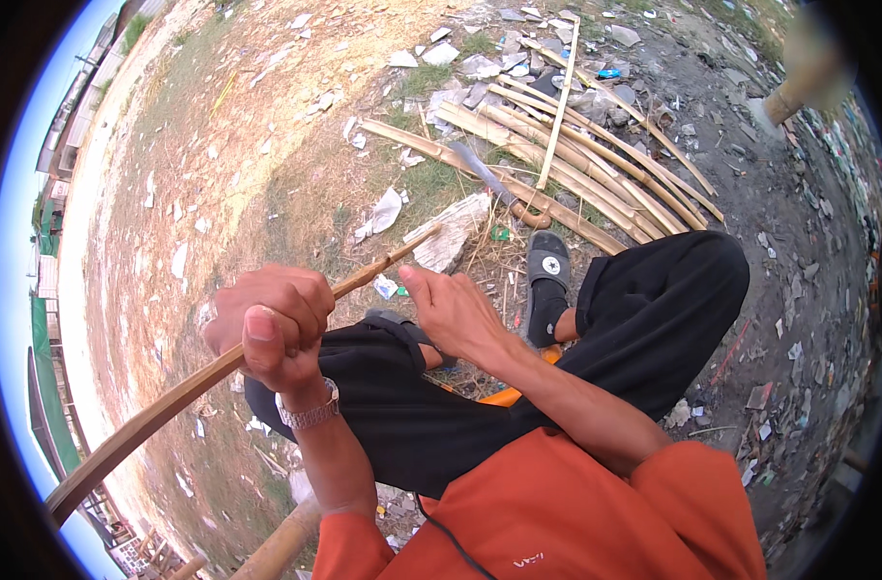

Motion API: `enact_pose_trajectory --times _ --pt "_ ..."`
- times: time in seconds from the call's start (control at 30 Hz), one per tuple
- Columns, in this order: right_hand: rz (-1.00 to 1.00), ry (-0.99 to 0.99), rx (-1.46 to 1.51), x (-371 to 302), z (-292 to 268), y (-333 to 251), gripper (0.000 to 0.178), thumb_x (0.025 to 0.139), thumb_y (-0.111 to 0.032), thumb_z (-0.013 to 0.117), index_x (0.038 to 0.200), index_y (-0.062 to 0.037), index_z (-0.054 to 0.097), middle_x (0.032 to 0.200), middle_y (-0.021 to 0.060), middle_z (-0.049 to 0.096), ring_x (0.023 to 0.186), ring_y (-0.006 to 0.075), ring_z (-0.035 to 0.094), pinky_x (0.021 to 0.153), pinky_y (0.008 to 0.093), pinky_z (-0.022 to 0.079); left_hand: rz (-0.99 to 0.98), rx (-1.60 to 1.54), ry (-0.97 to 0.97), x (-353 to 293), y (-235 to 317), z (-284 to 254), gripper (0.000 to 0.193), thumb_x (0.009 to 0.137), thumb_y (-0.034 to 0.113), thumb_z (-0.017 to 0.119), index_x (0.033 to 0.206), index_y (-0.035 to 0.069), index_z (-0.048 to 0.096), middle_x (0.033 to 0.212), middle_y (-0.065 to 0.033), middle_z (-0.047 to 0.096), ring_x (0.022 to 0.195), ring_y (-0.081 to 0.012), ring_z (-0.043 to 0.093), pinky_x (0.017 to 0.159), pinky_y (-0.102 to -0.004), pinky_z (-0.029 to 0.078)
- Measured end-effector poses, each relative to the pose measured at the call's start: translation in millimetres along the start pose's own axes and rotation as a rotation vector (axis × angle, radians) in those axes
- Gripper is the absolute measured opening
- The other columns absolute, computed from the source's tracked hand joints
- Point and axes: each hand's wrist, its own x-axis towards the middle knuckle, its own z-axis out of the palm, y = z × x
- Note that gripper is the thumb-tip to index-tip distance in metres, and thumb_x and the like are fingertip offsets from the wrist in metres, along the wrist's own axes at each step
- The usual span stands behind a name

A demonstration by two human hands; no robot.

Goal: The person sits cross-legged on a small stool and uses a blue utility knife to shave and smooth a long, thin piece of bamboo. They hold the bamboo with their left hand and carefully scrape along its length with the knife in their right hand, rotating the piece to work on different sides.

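Observation:
A long split bamboo strip runs from the lower left up toward the middle. My left hand, with a metal watch on its wrist, is closed around it and its thumb lies along the near side. Beyond that hand the strip narrows to a tip over a pale flat block. Just below this far part is my right hand, its thumb up and its fingers curled under. What those fingers hold, if anything, is hidden. A large curved-handled knife lies beyond my feet on cut bamboo.
Several split bamboo strips lie in a pile ahead to the right. The pale block rests before my sandalled foot. Litter and stone chips cover the ground. A post stands at the upper right.

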Motion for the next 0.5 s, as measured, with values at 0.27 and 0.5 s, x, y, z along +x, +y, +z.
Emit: enact_pose_trajectory --times 0.27,0.5 --pt "0.048 -0.035 -0.162 15.6 -1.7 9.7 0.05 0.095 -0.038 0.032 0.078 -0.0004 0.059 0.064 0.0257 0.056 0.067 0.0455 0.055 0.065 0.0521 0.042 -0.001 -0.049 0.011 -2.0 -0.8 -4.5 0.048 0.089 0.012 0.042 0.044 0.008 0.025 0.037 -0.0007 0.029 0.027 -0.01 0.027 0.027 -0.0249 0.026" --pt "0.044 -0.013 -0.128 18.3 2.3 15.2 0.05 0.095 -0.038 0.032 0.077 0.0004 0.057 0.063 0.0261 0.055 0.065 0.0449 0.054 0.062 0.0518 0.04 0.0 -0.051 0.025 0.1 -0.4 -2.4 0.049 0.088 0.011 0.042 0.043 0.009 0.024 0.037 -0.0007 0.029 0.026 -0.0097 0.027 0.027 -0.0246 0.026"
